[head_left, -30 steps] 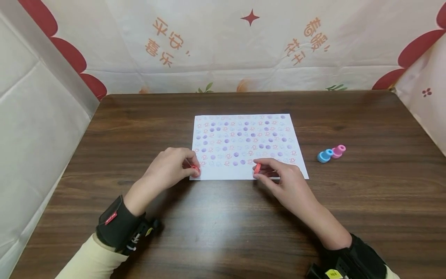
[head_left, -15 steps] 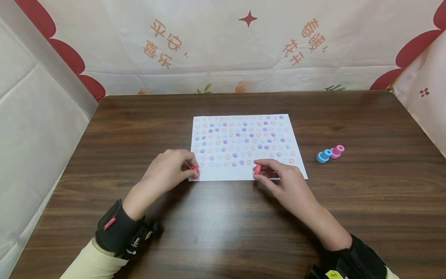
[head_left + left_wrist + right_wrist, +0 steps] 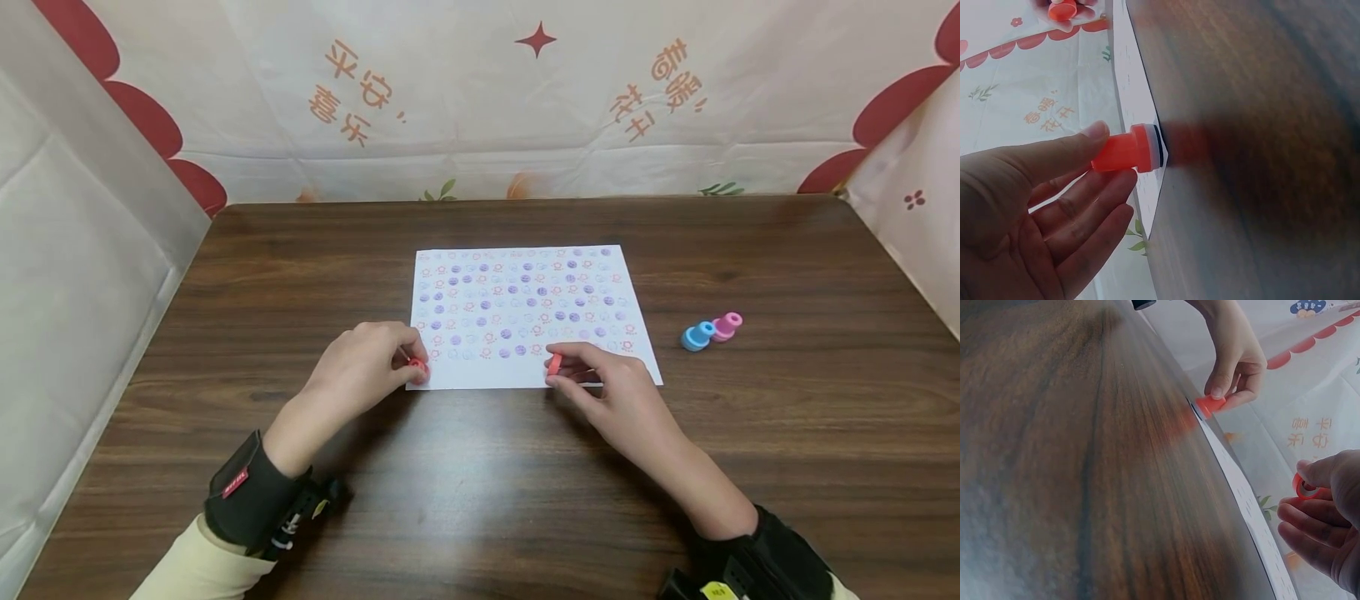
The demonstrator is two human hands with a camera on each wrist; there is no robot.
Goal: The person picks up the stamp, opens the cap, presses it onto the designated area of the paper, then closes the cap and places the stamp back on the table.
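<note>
At the near left corner of a white sheet of paper [image 3: 487, 377], my left hand [image 3: 360, 360] pinches a small red stamp [image 3: 1124, 150] between thumb and fingers. The stamp stands upright with its pale, dark-edged base right at the paper. My right hand [image 3: 617, 392] is over the sheet's near edge, right of its middle. Thumb and index finger there pinch a red cap [image 3: 1304, 486], whose hollow round opening shows in the right wrist view. Rows of purple, pale blue and red stamped marks cover most of the sheet; a plain strip runs along its near edge.
A blue stamp [image 3: 698, 335] and a pink stamp [image 3: 728, 325] stand close together right of the paper. All lie on a dark wooden table [image 3: 480, 500]. A printed white cloth [image 3: 480, 100] hangs behind the table's far edge.
The head view has shifted very slightly. Both hands keep their places and their grips on the red stamp and the red cap.
</note>
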